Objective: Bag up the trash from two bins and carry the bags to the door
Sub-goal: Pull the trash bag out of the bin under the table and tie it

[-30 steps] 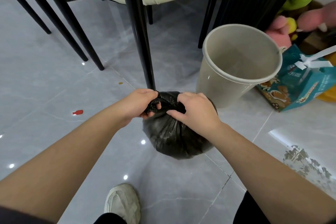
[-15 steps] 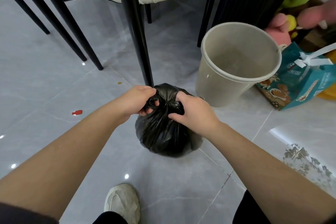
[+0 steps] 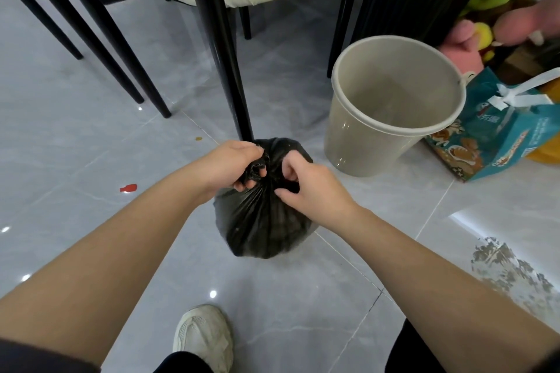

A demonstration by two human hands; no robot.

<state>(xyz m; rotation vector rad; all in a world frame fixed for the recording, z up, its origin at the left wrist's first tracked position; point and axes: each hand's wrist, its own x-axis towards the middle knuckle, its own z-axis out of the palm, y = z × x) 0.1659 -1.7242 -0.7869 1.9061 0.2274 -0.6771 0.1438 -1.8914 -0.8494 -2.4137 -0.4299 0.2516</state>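
Note:
A full black trash bag sits on the grey tile floor in front of me, its top gathered into a twisted neck. My left hand grips that bunched neck with curled fingers. My right hand pinches the bag's plastic just right of the neck, fingers curled into the folds. An empty beige bin stands to the right, with no liner inside, a short way from the bag.
A black chair leg stands right behind the bag, with more legs to the left under a cream seat. A teal gift bag and plush toys lie right of the bin. My shoe is below; a red scrap lies left.
The bag has shifted slightly left and looks narrower as its neck was drawn tighter. My right hand's fingers have dug further into the plastic beside the neck.

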